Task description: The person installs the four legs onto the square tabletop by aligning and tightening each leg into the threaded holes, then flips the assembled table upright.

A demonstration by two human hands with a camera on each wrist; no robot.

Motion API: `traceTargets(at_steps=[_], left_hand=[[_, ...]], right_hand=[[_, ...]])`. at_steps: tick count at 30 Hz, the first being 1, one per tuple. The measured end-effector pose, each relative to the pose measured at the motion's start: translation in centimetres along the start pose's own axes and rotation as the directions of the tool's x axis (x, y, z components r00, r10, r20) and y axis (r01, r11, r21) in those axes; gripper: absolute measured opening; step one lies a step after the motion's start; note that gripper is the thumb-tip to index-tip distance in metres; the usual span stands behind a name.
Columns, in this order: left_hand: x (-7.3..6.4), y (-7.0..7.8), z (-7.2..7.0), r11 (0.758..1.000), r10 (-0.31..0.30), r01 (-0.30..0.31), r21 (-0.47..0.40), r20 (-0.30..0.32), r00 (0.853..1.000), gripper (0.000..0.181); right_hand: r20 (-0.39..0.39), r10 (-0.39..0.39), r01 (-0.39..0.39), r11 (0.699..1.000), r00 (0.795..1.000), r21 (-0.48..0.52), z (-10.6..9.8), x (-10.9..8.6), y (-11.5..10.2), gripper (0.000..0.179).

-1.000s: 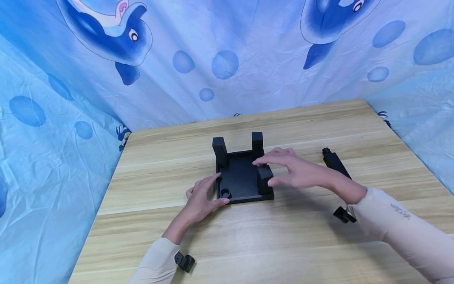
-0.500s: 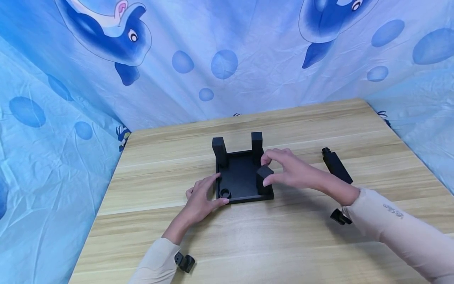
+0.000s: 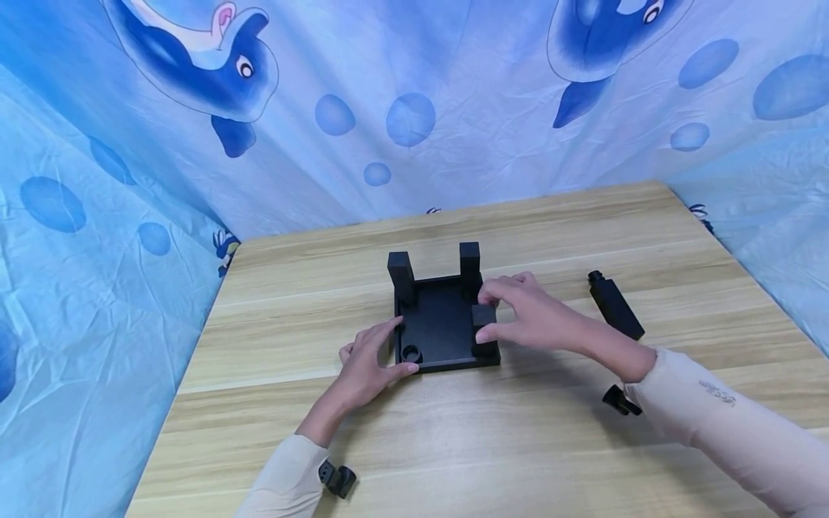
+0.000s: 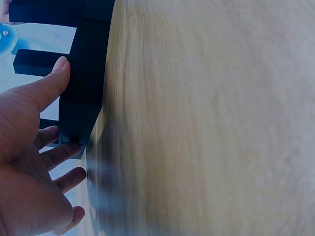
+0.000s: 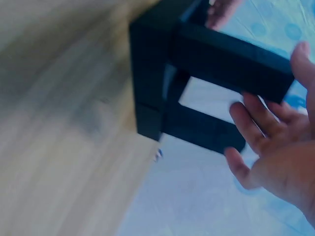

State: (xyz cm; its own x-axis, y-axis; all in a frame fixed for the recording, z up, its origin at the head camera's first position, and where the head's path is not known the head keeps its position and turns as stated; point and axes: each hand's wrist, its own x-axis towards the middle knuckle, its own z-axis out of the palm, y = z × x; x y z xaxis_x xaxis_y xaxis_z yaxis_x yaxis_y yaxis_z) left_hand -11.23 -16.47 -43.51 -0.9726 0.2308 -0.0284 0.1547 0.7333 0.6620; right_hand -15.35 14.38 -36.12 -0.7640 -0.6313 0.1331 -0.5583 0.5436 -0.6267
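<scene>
A black square base (image 3: 442, 327) with a raised rim lies on the wooden table, like a small table turned upside down. Block legs stand upright at three of its corners: the far left leg (image 3: 403, 279), the far right leg (image 3: 470, 267) and the near right leg (image 3: 483, 316). At the near left corner shows a round socket (image 3: 411, 353). My left hand (image 3: 366, 365) holds that corner, thumb at the front edge and fingers along the left side. Around the top of the near right leg, my right hand (image 3: 529, 314) pinches with thumb and curled fingers.
A loose black leg (image 3: 615, 308) with a threaded end lies on the table (image 3: 518, 446) to the right. Blue curtains (image 3: 414, 187) with dolphin prints hang behind and at both sides. Black wrist devices (image 3: 337, 478) sit under both sleeves.
My right hand has brought its thumb and fingers in onto the near right leg. That leg has turned, its top now squared with the base. The left hand stays put.
</scene>
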Motion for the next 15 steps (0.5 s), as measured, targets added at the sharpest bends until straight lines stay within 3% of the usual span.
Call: traceTargets(at_steps=[6, 9, 15], left_hand=[[0.0, 0.0, 0.0, 1.0, -0.013, 0.013, 0.014, 0.005, 1.0, 0.082], [0.0, 0.0, 0.0, 1.0, -0.009, 0.009, 0.013, 0.0, 1.0, 0.082], [0.0, 0.0, 0.0, 1.0, -0.012, 0.011, 0.005, 0.008, 1.0, 0.081]], right_hand=[[0.116, -0.122, 0.124, 0.992, 0.986, -0.009, -1.9, -0.6, -0.3, 0.054], [0.129, -0.167, 0.17, 0.985, 0.977, -0.01, -2.1, -0.6, -0.4, 0.05], [0.105, -0.166, 0.168, 0.986, 0.98, -0.002, -1.6, -0.2, -0.2, 0.043]])
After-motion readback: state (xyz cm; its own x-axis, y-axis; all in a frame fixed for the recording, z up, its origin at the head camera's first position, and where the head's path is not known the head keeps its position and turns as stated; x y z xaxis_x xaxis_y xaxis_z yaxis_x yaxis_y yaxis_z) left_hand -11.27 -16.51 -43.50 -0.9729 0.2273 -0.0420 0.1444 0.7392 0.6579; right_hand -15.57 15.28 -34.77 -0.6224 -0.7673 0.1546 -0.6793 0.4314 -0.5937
